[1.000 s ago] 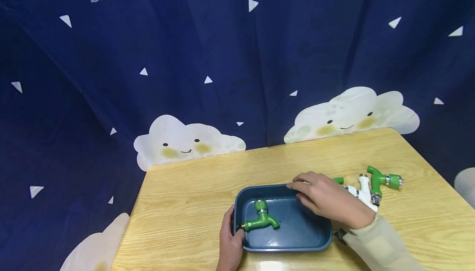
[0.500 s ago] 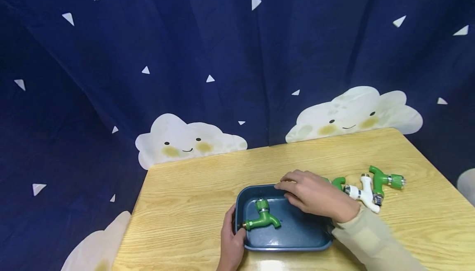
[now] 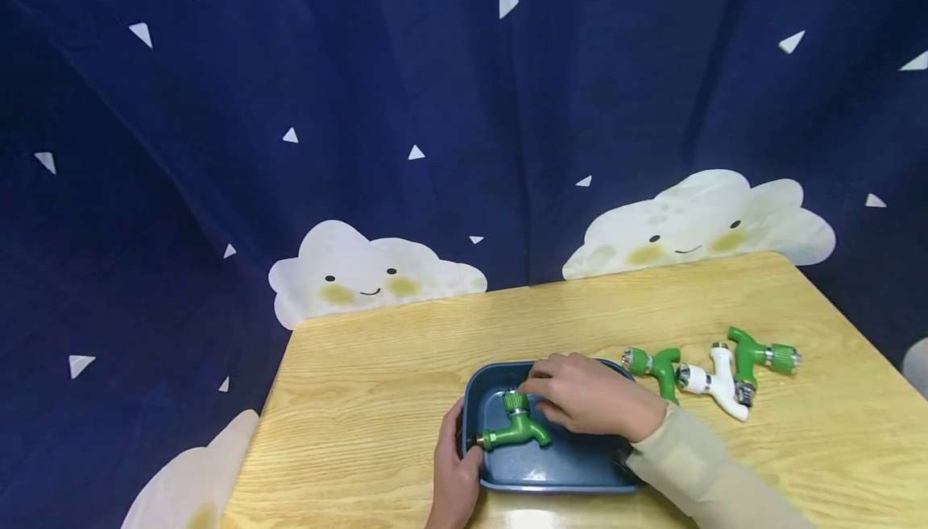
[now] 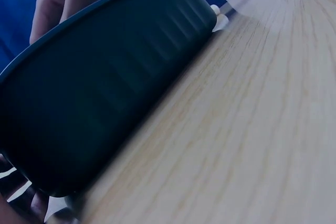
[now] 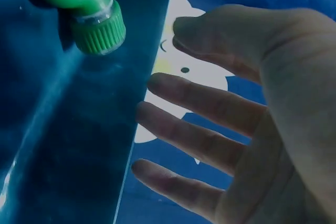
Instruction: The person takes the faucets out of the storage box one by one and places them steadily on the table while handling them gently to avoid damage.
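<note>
A green tap (image 3: 518, 432) with a ribbed knob lies in a dark blue plastic basin (image 3: 565, 469), toward its left end. My left hand (image 3: 457, 477) grips the basin's left wall, thumb at the rim and fingers outside. The left wrist view shows the basin's outer side (image 4: 115, 82). My right hand (image 3: 583, 400) hovers over the basin, fingertips just right of the tap's knob. In the right wrist view the right hand (image 5: 262, 103) holds nothing, its fingers spread and nearly straight, apart from the tap's knob (image 5: 100, 32).
To the basin's right lie a green tap (image 3: 663, 368), a white tap (image 3: 719, 386) and another green tap (image 3: 747, 358), close together on the wooden table (image 3: 377, 384). A dark blue curtain (image 3: 406, 70) with cloud prints hangs behind the table.
My right hand has moved left over the basin, from its right back rim to beside the green tap's knob. The left hand keeps its grip and the basin stays in place.
</note>
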Motion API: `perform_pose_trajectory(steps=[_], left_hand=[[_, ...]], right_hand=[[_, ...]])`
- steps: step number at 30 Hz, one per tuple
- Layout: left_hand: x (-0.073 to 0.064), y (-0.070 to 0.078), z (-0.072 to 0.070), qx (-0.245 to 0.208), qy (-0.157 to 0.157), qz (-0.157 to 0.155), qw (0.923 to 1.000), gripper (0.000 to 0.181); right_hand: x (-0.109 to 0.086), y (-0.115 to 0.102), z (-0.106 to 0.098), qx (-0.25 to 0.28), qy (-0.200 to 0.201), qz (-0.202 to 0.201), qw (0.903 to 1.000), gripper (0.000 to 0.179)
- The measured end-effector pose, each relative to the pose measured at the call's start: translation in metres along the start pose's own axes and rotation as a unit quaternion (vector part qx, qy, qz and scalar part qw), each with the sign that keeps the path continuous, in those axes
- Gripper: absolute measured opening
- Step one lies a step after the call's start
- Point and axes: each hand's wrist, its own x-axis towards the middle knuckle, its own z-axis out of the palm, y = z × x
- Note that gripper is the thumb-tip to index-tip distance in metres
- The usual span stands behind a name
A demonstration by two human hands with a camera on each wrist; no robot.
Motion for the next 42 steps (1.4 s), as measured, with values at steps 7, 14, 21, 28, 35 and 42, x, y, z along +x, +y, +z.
perform_pose_trajectory(steps=[7,14,21,28,35,42], left_hand=[[0.000,0.001,-0.001,-0.007,-0.009,-0.009,0.9999,0.075],[0.001,0.002,0.000,-0.002,-0.014,-0.017,0.9998,0.075],[0.001,0.004,-0.001,0.002,-0.023,-0.023,0.9995,0.075],[0.001,0.004,-0.002,-0.005,-0.023,-0.020,0.9995,0.075],[0.001,0.004,-0.001,0.004,-0.018,-0.020,0.9996,0.075],[0.001,0.003,-0.002,0.001,-0.023,-0.017,0.9996,0.075]], right_hand=[[0.008,-0.003,0.007,-0.005,-0.003,-0.018,0.9998,0.029],[0.013,-0.002,0.013,0.009,-0.025,-0.018,0.9995,0.040],[0.017,-0.001,0.025,0.006,-0.045,-0.006,0.9990,0.051],[0.023,-0.005,0.032,0.016,-0.068,-0.001,0.9975,0.057],[0.025,-0.008,0.040,0.019,-0.082,0.004,0.9964,0.056],[0.029,-0.014,0.044,0.028,-0.115,0.013,0.9929,0.059]])
